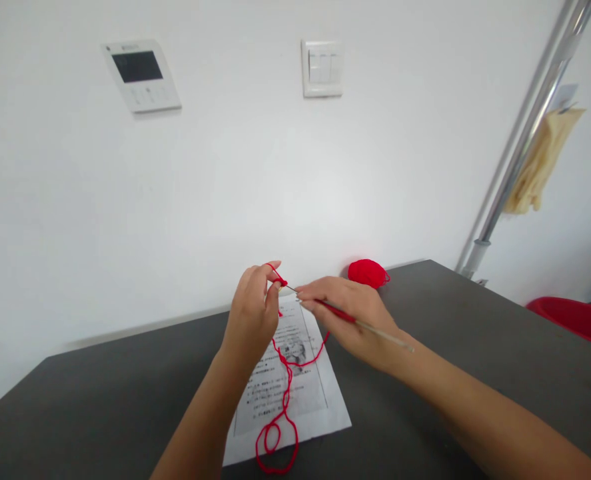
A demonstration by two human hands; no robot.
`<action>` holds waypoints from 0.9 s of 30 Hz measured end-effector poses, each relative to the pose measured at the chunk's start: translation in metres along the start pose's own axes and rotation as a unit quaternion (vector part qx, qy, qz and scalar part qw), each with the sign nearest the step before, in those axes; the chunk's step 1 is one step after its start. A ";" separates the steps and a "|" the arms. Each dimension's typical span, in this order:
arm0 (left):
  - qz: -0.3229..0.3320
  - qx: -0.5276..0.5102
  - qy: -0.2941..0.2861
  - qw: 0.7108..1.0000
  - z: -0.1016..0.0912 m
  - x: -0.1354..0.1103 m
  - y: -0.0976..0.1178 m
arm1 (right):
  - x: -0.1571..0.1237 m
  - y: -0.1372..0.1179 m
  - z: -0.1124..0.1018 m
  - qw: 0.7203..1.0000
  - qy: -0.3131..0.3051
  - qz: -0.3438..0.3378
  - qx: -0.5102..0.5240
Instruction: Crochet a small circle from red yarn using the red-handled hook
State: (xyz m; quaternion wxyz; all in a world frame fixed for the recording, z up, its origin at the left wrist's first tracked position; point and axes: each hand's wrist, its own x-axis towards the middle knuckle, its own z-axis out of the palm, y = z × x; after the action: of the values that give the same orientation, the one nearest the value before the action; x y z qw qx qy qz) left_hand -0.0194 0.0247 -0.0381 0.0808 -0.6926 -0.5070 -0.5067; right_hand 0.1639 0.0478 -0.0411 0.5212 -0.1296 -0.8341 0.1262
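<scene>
One white wall panel (142,75) with a dark screen, high up and left of the printed sheet (308,403), which serves as landmark. Dark table (125,400) under the sheet, reaching out on both its sides. Left hand (255,303) raised over the sheet's upper left: thumb and fingertips pinch a small piece of red yarn work (282,283), a strand running up over a finger. Red yarn (289,381) trails down the sheet, ends in loose loops over its lower edge; a branch curves off toward the sheet's right side. White switch plate (322,69), high on the wall above the sheet. Right hand (358,313) over the sheet's upper right edge, fingers closed on a slender tool (338,310) with a red section. Its metal end points left to the yarn work; tip hidden, cannot tell whether it sits in a loop. Red yarn ball (368,273) on the table, beyond the sheet's upper right. Well right of the sheet: slanting metal pole (525,127), yellowish gloves (545,160) hanging, red rounded object (575,321).
</scene>
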 end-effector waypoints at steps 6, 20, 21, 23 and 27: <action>-0.269 -0.315 -0.133 0.900 -0.022 0.008 0.009 | 0.008 0.015 0.006 0.843 0.087 0.270 0.457; -0.327 -0.502 -0.107 0.793 -0.027 0.008 0.020 | 0.004 0.018 0.004 0.894 0.090 0.173 0.404; -0.322 -0.497 -0.102 0.799 -0.027 0.008 0.020 | 0.004 0.018 0.005 0.894 0.087 0.168 0.406; -0.316 -0.486 -0.096 0.809 -0.027 0.009 0.021 | 0.003 0.017 0.007 0.899 0.086 0.147 0.404; -0.312 -0.471 -0.121 0.817 -0.028 0.008 0.021 | 0.001 0.016 0.004 0.950 0.076 0.032 0.301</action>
State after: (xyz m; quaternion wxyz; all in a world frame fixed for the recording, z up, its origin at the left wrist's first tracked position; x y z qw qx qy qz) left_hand -0.0202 0.0022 -0.0106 -0.4790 -0.5068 -0.4013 -0.5939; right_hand 0.1610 0.0626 -0.0470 0.5932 -0.0026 -0.7109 0.3779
